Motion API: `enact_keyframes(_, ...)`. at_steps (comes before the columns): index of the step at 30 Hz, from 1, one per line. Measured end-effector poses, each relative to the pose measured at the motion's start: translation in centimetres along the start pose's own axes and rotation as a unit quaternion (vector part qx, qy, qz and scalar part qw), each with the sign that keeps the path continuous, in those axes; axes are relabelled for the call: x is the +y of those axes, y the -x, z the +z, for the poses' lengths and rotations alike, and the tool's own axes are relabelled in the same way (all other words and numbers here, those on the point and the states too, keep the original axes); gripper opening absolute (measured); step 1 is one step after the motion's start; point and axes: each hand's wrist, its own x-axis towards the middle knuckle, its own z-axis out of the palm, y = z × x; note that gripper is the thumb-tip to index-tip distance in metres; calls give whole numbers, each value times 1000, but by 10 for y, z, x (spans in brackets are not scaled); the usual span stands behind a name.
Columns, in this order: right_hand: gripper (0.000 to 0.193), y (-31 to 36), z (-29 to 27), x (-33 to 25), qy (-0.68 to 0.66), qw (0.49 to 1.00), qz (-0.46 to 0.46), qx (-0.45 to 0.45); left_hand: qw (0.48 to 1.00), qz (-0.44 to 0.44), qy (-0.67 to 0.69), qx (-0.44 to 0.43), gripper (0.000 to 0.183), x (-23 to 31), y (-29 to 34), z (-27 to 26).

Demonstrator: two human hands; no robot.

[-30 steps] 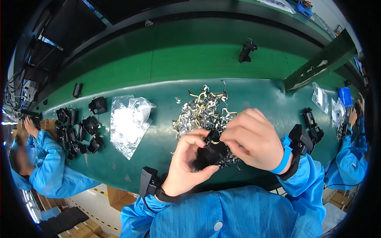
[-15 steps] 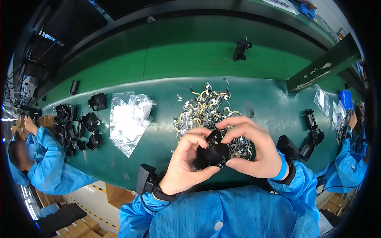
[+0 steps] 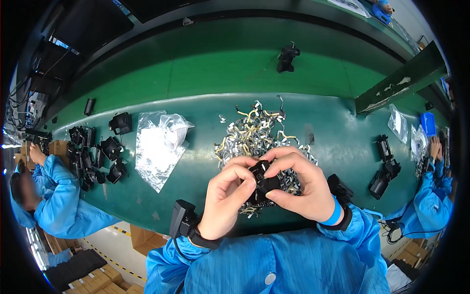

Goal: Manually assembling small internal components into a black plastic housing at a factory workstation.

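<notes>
The person wears a bright blue work coat with long sleeves, the fabric creased at the cuffs and across the chest, where one small round pale button shows near the lower edge. Both hands are bare. The left hand [image 3: 226, 202] has a black boxy device strapped at the wrist on a dark band, with a thin black cable running down into the sleeve. The right hand [image 3: 299, 186] carries a matching black device beside a light blue wristband.
</notes>
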Motion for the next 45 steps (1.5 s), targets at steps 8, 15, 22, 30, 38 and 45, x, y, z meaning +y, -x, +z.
enact_keyframes(8, 29, -2, -6, -1, 60, 997, -41, -28, 998, -31, -58, -13, 6, 10, -1, -3)
enact_keyframes(15, 24, -6, -15, -3, 83, 991, -73, -77, 887, 136, -434, -78, 15, 47, -13, -10)
enact_keyframes(22, 23, -7, -15, -6, 74, 990, -82, -92, 859, 151, -471, -130, 17, 60, -16, -8)
enact_keyframes(30, 24, -6, -16, -4, 81, 988, -108, -80, 844, 183, -501, -44, 18, 57, -9, -2)
enact_keyframes(38, 22, -4, -16, -5, 68, 990, -109, -63, 722, 298, -624, 41, 24, 56, 3, 10)
enact_keyframes(45, 22, -3, -15, -6, 68, 991, -103, -49, 812, 271, -511, 69, 24, 44, 3, 4)
